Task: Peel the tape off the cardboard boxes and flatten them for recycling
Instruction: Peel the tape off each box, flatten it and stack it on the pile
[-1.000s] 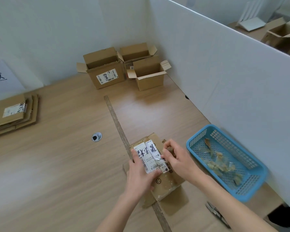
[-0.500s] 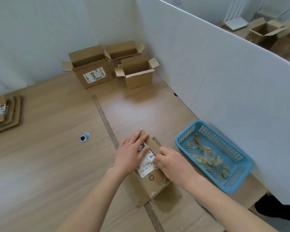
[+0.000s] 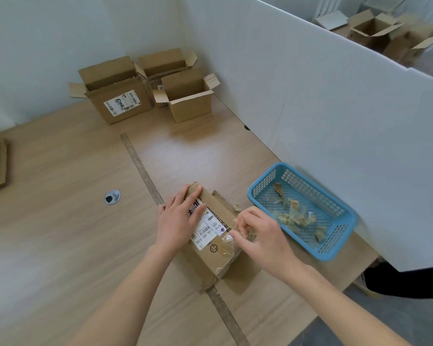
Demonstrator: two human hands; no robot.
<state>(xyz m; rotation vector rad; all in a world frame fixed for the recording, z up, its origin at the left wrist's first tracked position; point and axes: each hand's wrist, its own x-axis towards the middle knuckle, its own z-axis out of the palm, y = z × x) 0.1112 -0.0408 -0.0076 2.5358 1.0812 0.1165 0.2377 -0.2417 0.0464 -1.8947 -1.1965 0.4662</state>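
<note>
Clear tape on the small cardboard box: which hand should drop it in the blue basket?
Right. The right hand already pinches the clear tape at the small brown cardboard box's right edge, beside the blue plastic basket. The left hand lies flat on the box, steadying it.

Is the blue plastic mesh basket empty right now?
No, the blue plastic mesh basket holds crumpled scraps of peeled clear and brown tape on its floor.

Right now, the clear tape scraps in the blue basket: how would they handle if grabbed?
The tape scraps look crumpled and thin, so probably floppy and very light. They sit clumped together in the blue basket, suggesting they stick to each other and would likely cling to a hand rather than slip.
</note>
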